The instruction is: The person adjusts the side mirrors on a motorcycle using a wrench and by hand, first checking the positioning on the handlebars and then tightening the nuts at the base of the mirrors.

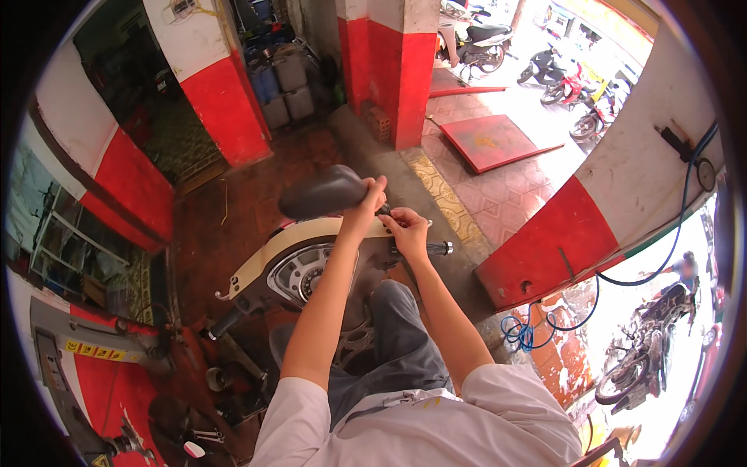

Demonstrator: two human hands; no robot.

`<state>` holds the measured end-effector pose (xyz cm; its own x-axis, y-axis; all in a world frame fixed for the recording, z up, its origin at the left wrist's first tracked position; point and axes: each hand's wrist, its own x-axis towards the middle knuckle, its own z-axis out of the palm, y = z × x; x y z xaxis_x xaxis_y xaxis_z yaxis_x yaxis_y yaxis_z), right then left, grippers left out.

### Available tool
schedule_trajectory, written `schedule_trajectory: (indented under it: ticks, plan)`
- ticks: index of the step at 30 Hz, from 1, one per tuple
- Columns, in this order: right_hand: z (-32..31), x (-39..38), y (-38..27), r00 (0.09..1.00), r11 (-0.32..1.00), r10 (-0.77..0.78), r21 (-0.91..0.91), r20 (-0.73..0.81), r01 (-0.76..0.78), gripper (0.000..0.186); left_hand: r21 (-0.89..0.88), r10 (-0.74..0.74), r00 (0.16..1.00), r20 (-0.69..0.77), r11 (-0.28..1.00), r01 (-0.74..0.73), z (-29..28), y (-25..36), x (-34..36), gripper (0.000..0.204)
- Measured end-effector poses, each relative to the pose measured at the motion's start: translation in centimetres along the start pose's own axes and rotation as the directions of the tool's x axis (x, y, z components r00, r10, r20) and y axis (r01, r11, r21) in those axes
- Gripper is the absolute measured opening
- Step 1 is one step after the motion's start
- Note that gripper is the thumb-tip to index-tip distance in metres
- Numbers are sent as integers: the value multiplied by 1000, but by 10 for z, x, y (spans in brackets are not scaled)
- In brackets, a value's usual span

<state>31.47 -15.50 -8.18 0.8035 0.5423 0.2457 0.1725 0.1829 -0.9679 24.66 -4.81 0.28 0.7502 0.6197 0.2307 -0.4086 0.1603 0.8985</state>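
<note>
A black rear-view mirror (pixel 320 194) is held up over the front of a motor scooter by my left hand (pixel 370 198), whose fingers wrap round its edge near the stem. My right hand (pixel 406 230) is closed in a pinch at the mirror stem (pixel 384 209), just above the right side of the handlebar; its fingertips partly hide the stem's lower end. Below my arms lies the scooter's cream handlebar cover (pixel 264 253) with a round speedometer (pixel 299 274). The right grip (pixel 436 249) is close under my right hand, and the left grip (pixel 224 324) points toward the lower left.
Red-and-white pillars (pixel 398 86) stand ahead. A red ramp plate (pixel 494 142) lies at the doorway, with parked motorbikes (pixel 576 93) beyond. A blue hose (pixel 529 331) hangs coiled at the right. Tools (pixel 206 436) and a grey machine (pixel 58 366) are at the lower left.
</note>
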Motion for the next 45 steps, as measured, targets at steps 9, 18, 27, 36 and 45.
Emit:
schedule_trajectory:
  ticks: [9, 18, 27, 36, 45]
  plan:
    - [-19, 6, 10, 981, 990, -41, 139, 192, 14, 19, -85, -167, 954, 247, 978, 193, 3, 4, 33, 48]
    - [-17, 8, 17, 976, 997, -3, 82, 217, -15, 19, -202, -142, 971, 192, 963, 180, -5, 1, 32, 45]
    - [-26, 4, 13, 968, 997, 17, 64, 251, -34, 21, 592, 116, 958, 263, 765, -255, 22, 18, -21, 24]
    - [-25, -8, -23, 963, 922, -160, -317, 215, 224, 25, 703, -337, 710, 619, 640, -309, 25, 57, 6, 40]
    - [-18, 1, 29, 981, 998, 37, 37, 190, -45, 9, 884, -648, 627, 433, 440, -157, 68, 86, 39, 32]
